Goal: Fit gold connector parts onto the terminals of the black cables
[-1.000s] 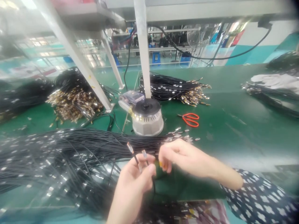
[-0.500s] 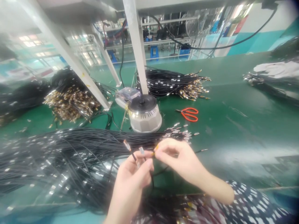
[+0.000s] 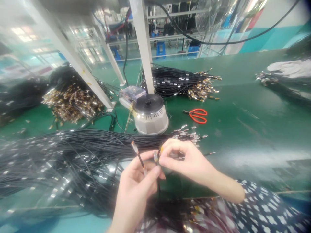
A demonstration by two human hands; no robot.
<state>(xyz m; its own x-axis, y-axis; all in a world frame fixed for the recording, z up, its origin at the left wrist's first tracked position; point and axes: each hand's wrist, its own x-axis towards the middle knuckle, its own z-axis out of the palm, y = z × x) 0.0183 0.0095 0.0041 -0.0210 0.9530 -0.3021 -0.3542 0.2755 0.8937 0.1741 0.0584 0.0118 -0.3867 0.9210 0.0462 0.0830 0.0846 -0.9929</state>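
the left hand comes up from six o'clock with its fingers closed narrowly on two thin black cables, whose metal-tipped ends stand up just above the thumb. the right hand, reaching in from four o'clock in a dotted sleeve, has its fingertips pinched tight on the tip of the nearer cable, touching the left thumb. what sits between those fingertips is too small to make out. behind the hands, from nine o'clock across to the centre, lies a thick sheaf of black cables on the green table. at twelve o'clock from the hands stands a round grey device against a white post. orange scissors lie at one o'clock, and beyond them another cable bundle with gold ends.
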